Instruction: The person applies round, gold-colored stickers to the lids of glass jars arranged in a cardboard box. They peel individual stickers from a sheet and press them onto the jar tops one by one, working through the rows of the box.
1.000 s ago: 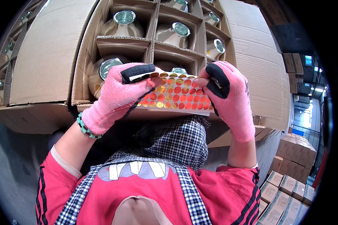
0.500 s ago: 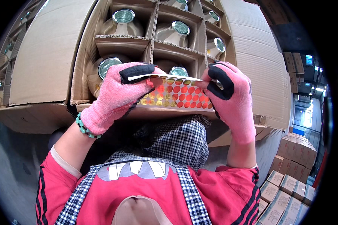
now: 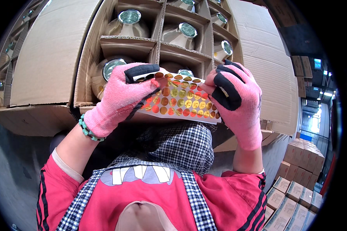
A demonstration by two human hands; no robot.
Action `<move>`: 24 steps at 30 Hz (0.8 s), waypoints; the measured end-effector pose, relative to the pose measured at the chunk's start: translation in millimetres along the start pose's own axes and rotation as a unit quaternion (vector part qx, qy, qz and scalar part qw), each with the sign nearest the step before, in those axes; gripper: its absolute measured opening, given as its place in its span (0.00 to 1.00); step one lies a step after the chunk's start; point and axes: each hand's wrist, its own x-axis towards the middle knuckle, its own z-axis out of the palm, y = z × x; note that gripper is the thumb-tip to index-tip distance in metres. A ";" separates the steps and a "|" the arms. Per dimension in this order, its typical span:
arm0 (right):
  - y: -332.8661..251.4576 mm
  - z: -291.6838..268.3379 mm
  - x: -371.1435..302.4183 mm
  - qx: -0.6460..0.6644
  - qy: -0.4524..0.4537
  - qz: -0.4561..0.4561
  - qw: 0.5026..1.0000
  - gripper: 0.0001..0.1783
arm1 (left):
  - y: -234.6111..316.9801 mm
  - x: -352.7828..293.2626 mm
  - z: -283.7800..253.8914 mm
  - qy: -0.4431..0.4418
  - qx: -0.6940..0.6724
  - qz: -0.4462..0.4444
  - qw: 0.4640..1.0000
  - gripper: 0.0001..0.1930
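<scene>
A white sheet of round, shiny gold and red stickers (image 3: 181, 99) is stretched between my hands over the near edge of an open cardboard box (image 3: 50, 57). My left hand (image 3: 117, 92), in a pink glove with black fingers, pinches the sheet's left side. My right hand (image 3: 241, 98), gloved alike, has its bent thumb and fingers closed at the upper right corner of the sheet; whether a loose sticker is between them cannot be made out. Just beyond the hands, a glass jar (image 3: 113, 68) with a silvery rim stands in a compartment, and another jar (image 3: 185, 72) is mostly hidden behind the sheet.
Cardboard dividers (image 3: 158, 48) split the box into compartments with several more glass jars (image 3: 187, 30). The right box flap (image 3: 262, 65) lies folded outward. Stacked cartons (image 3: 285, 208) stand on the floor at the lower right. Another box of jars (image 3: 2, 73) is at the far left.
The sheet has tilted so that its face shows more fully, and its stickers now gleam more gold than red. My right hand has shifted slightly, with its fingers turned a little.
</scene>
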 end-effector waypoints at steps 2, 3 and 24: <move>-2.0 0.0 1.0 0.001 -0.001 0.012 1.000 0.09 | -0.7 -0.2 -0.9 0.003 -0.005 -0.008 1.000 0.12; -6.4 -2.2 2.1 0.005 -0.004 0.026 1.000 0.10 | -1.2 -0.5 -1.7 0.005 -0.007 -0.011 1.000 0.12; 89.3 106.3 113.7 -0.273 -0.170 0.035 0.946 0.13 | 7.3 5.9 0.0 -0.126 0.050 -0.047 0.990 0.11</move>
